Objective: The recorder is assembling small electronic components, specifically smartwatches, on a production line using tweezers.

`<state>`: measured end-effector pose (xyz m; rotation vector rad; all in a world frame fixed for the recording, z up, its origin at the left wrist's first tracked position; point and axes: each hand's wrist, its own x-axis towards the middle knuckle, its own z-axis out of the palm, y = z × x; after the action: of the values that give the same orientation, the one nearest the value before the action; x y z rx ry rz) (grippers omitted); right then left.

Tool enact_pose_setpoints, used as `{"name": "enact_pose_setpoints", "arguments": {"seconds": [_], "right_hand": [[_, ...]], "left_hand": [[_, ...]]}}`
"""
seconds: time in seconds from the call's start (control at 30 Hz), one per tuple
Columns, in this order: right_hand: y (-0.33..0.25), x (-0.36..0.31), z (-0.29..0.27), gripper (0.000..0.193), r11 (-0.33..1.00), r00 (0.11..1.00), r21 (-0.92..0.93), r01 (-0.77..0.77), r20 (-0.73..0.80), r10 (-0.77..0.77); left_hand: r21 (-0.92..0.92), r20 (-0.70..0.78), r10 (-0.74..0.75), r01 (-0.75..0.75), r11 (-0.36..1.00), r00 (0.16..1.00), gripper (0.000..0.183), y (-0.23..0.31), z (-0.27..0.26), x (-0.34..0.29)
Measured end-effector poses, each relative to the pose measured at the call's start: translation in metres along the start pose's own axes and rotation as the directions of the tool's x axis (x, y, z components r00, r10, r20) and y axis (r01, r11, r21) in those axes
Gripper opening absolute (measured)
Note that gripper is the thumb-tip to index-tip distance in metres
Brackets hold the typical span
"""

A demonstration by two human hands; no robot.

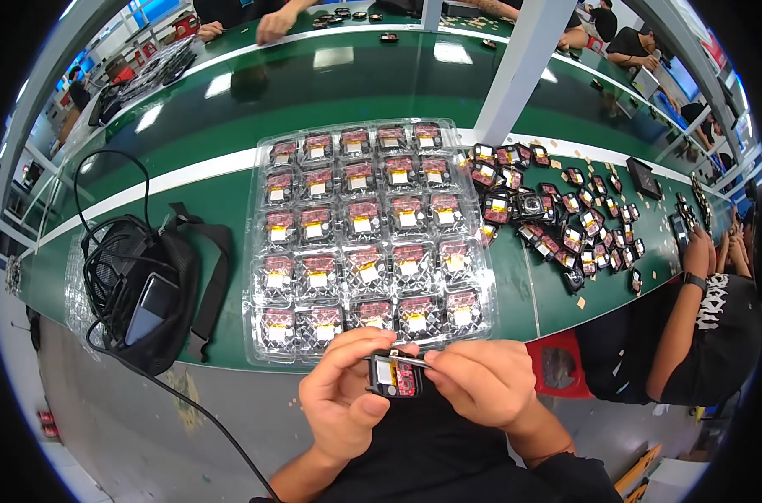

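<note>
- Small black square module with a red circuit board and yellow-white label (pixel 395 374) sits lower centre of frame, held just off the near edge of the green counter (pixel 188 201).
- Left hand (pixel 345 401): grip pinched on the module's left side, thumb underneath, fingers curled over the top.
- Right hand (pixel 480 381): fingertips pressed together on the module's right edge, seemingly picking at something thin there; too small to tell what.
- Doing it well, my guess: keep the left hold steady, work the right fingertips lightly, stay off the red board.
- Clear plastic blister tray (pixel 259 251) directly above the hands, every pocket filled with like modules; near rim almost touches the knuckles, easy to bump.
- Loose heap of the same black modules (pixel 557 222) centre right.
- Black strap bag with cables and a phone (pixel 142 293) at left; its cord trails towards the lower centre.
- A co-worker's arm with a wristwatch (pixel 695 281) at far right.
</note>
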<state>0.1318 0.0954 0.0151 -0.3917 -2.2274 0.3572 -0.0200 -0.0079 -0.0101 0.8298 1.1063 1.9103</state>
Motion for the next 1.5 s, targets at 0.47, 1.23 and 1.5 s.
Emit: {"name": "enact_pose_setpoints", "arguments": {"seconds": [0.47, 1.23, 1.5], "right_hand": [[0.002, 0.0, 0.001, 0.022, 0.989, 0.995, 0.11, -0.094, -0.015, 0.096], [-0.006, -0.006, 0.008, 0.017, 0.999, 0.997, 0.007, -0.051, -0.052, 0.051], [-0.01, -0.009, 0.007, 0.024, 0.99, 1.0, -0.141, 0.006, -0.025, -0.009]], "left_hand": [[-0.003, -0.043, -0.048, 0.048, 0.999, 0.998, 0.076, 0.007, 0.004, -0.002], [-0.137, 0.093, -0.017, 0.03, 0.99, 0.996, 0.056, 0.007, -0.009, -0.004], [-0.063, 0.065, -0.004, 0.008, 0.998, 0.998, 0.058, 0.006, -0.009, -0.007]]}}
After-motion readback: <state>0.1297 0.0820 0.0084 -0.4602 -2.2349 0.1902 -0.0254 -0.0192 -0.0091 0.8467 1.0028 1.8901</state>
